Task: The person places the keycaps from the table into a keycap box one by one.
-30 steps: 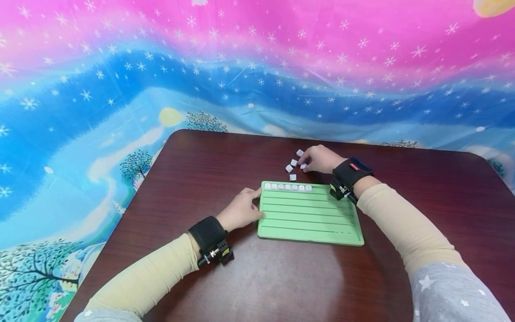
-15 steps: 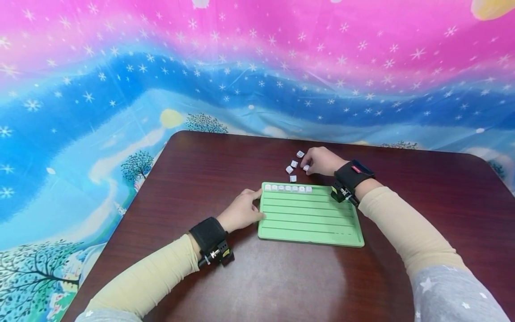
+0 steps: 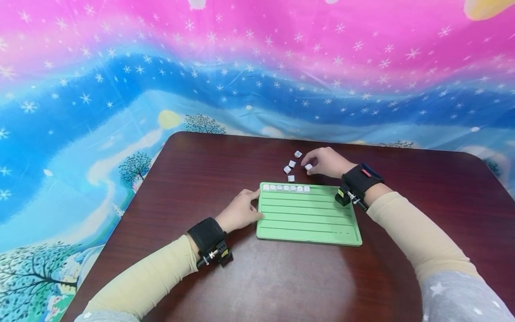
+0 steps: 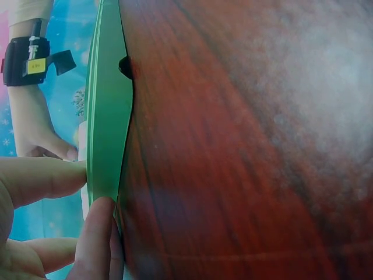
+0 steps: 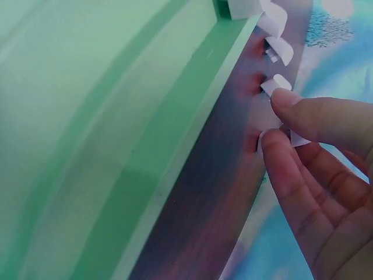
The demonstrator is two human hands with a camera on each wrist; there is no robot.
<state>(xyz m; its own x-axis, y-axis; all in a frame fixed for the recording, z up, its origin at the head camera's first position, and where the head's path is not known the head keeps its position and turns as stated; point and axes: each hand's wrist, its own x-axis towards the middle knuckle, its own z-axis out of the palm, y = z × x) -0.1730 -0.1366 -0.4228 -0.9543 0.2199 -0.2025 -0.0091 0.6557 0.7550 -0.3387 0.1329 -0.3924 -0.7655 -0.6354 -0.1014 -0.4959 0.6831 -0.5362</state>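
My left hand holds the green tray by its left edge, thumb and forefinger apart along the rim. In the left wrist view, the fingers touch the tray's side and rim. Beyond the tray's far edge, my right hand pinches a white keycap between thumb and fingertips. The right wrist view shows this keycap partly hidden by the fingers. A row of several white keycaps sits in the tray's top groove, starting from the left.
Several loose white keycaps lie on the dark brown table behind the tray, left of my right hand. The tray has parallel ridges across it. A printed cloth hangs behind the table's far edge.
The right hand has drawn slightly right, away from the loose keycaps, with one keycap between its fingers. The left hand and the tray stay in place.
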